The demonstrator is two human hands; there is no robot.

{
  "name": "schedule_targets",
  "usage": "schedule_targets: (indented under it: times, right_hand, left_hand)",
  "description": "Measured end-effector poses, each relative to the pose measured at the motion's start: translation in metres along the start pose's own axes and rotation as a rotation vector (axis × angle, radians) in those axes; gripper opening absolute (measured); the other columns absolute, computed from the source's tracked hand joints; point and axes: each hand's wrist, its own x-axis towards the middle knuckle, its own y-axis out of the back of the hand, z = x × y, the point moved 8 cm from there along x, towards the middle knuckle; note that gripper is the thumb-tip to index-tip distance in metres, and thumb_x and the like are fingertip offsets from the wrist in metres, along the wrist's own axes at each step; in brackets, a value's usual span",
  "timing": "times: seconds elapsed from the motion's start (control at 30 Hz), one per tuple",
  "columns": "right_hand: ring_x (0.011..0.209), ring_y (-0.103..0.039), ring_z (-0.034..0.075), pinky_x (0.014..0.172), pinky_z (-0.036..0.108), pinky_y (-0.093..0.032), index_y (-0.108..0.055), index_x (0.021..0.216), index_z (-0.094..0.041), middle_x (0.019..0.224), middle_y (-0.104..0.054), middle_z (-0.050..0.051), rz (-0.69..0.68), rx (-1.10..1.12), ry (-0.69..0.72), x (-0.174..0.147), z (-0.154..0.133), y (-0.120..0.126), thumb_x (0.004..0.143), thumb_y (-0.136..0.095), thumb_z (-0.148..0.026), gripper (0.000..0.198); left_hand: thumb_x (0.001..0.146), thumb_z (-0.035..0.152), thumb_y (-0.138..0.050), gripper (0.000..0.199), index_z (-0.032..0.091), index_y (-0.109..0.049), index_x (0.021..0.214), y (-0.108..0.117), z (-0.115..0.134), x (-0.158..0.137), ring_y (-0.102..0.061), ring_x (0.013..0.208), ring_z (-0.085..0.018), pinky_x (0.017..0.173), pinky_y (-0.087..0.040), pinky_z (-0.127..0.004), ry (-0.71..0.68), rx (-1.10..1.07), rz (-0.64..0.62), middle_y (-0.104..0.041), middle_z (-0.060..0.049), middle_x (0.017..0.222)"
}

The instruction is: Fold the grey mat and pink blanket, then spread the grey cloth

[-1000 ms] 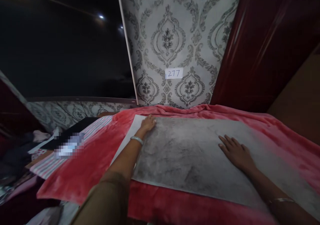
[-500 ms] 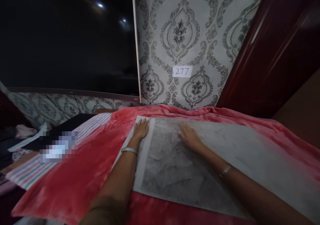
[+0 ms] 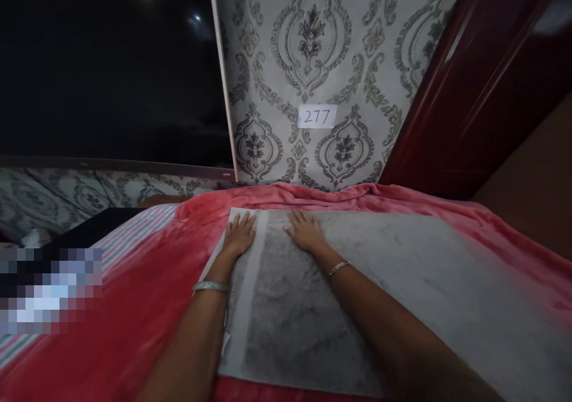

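A grey towel (image 3: 295, 307) with a pale band near its left end lies spread flat over a red plush blanket (image 3: 147, 295). My left hand (image 3: 240, 233) rests on the towel's far left corner, fingers apart, a bangle on that wrist. To the right of the pale band, my right hand (image 3: 305, 230) lies palm down by the towel's far edge, its fingers spread. Neither hand holds anything. My right forearm covers part of the towel's middle, and a small white tag (image 3: 226, 343) shows at its left edge.
Behind the blanket is a patterned wall with a paper label (image 3: 317, 116) reading 277. A large dark television screen (image 3: 107, 74) stands at the left. Striped cloth (image 3: 147, 226) lies beside the blanket, near a blurred-out patch. Glossy dark red furniture (image 3: 438, 104) rises at the right.
My right hand has moved left across the towel towards my left hand and its far edge. My left hand stays on the corner. The camera view has shifted slightly.
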Motion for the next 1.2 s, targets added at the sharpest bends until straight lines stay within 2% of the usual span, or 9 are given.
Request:
schedule_targets:
  times: [0.17, 0.33, 0.47, 0.53, 0.6, 0.8, 0.9, 1.03, 1.2]
  right_hand:
    - [0.154, -0.018, 0.028, 0.12, 0.058, -0.019, -0.028, 0.161, -0.022, 0.168, -0.021, 0.009, -0.025, -0.102, -0.279, -0.027, 0.126, 0.008, 0.103, -0.018, -0.052, 0.066]
    - [0.154, -0.02, 0.03, 0.119, 0.06, -0.021, -0.028, 0.161, -0.022, 0.169, -0.02, 0.01, -0.031, -0.128, -0.533, -0.102, 0.25, 0.023, 0.101, -0.016, -0.053, 0.068]
    - [0.152, -0.022, 0.035, 0.117, 0.063, -0.024, -0.037, 0.157, -0.017, 0.167, -0.023, 0.015, 0.018, -0.072, -0.686, -0.159, 0.303, 0.043, 0.1, -0.019, -0.051, 0.069]
    - [0.15, -0.027, 0.04, 0.111, 0.069, -0.028, -0.042, 0.154, -0.014, 0.163, -0.029, 0.021, 0.051, -0.043, -0.714, -0.167, 0.293, 0.051, 0.101, -0.019, -0.048, 0.068]
    - [0.15, -0.025, 0.041, 0.109, 0.071, -0.03, -0.043, 0.153, -0.014, 0.161, -0.032, 0.023, 0.091, -0.03, -0.634, -0.159, 0.246, 0.054, 0.101, -0.019, -0.047, 0.066]
    - [0.155, -0.016, 0.028, 0.123, 0.057, -0.013, -0.035, 0.158, -0.024, 0.168, -0.023, 0.01, 0.069, 0.161, 0.288, -0.142, -0.047, 0.033, 0.103, -0.031, -0.05, 0.06]
    - [0.154, -0.019, 0.028, 0.123, 0.058, -0.012, -0.036, 0.158, -0.029, 0.167, -0.025, 0.007, -0.013, 0.223, 0.443, -0.156, -0.113, 0.019, 0.102, -0.033, -0.057, 0.062]
    - [0.154, -0.018, 0.031, 0.122, 0.06, -0.014, -0.035, 0.158, -0.026, 0.167, -0.024, 0.007, -0.044, 0.16, 0.258, -0.161, -0.058, 0.012, 0.1, -0.033, -0.063, 0.069]
    - [0.154, -0.02, 0.031, 0.121, 0.059, -0.018, -0.034, 0.159, -0.027, 0.167, -0.024, 0.007, -0.011, -0.06, -0.211, -0.193, 0.123, 0.023, 0.102, -0.025, -0.057, 0.065]
  left_hand:
    - [0.101, 0.038, -0.027, 0.059, 0.028, -0.032, 0.159, 0.002, 0.001, 0.0, -0.013, 0.157, -0.026, 0.126, -0.017, -0.052, -0.009, 0.016, -0.004, -0.02, -0.001, 0.169]
    - [0.102, 0.037, -0.026, 0.059, 0.026, -0.031, 0.16, 0.002, 0.002, 0.001, -0.013, 0.157, -0.027, 0.126, -0.017, -0.051, -0.004, 0.042, -0.012, -0.019, -0.001, 0.169]
    - [0.102, 0.038, -0.027, 0.059, 0.027, -0.032, 0.159, 0.001, 0.003, 0.003, -0.014, 0.156, -0.028, 0.125, -0.018, -0.053, -0.015, 0.034, 0.003, -0.02, -0.001, 0.169]
    - [0.101, 0.039, -0.028, 0.059, 0.029, -0.033, 0.159, 0.001, 0.003, 0.004, -0.016, 0.156, -0.028, 0.125, -0.019, -0.054, -0.018, 0.021, 0.012, -0.021, 0.0, 0.169]
    - [0.101, 0.041, -0.029, 0.059, 0.03, -0.034, 0.158, 0.001, 0.003, 0.005, -0.016, 0.156, -0.029, 0.125, -0.018, -0.054, -0.022, 0.01, 0.013, -0.021, 0.0, 0.169]
    - [0.1, 0.051, -0.032, 0.064, 0.027, -0.032, 0.159, 0.004, 0.003, 0.0, -0.012, 0.157, -0.028, 0.126, -0.016, -0.049, -0.021, 0.026, 0.02, -0.019, -0.001, 0.17]
    - [0.101, 0.05, -0.029, 0.064, 0.025, -0.032, 0.159, 0.006, 0.003, -0.002, -0.012, 0.157, -0.029, 0.126, -0.016, -0.047, -0.007, 0.031, 0.024, -0.019, -0.001, 0.17]
    - [0.101, 0.049, -0.028, 0.064, 0.024, -0.031, 0.16, 0.007, 0.003, -0.001, -0.012, 0.157, -0.029, 0.126, -0.016, -0.048, -0.004, 0.03, 0.018, -0.019, -0.001, 0.17]
    - [0.1, 0.05, -0.027, 0.065, 0.024, -0.031, 0.16, 0.006, 0.002, 0.003, -0.012, 0.156, -0.031, 0.126, -0.016, -0.05, -0.005, 0.054, 0.032, -0.019, -0.001, 0.17]
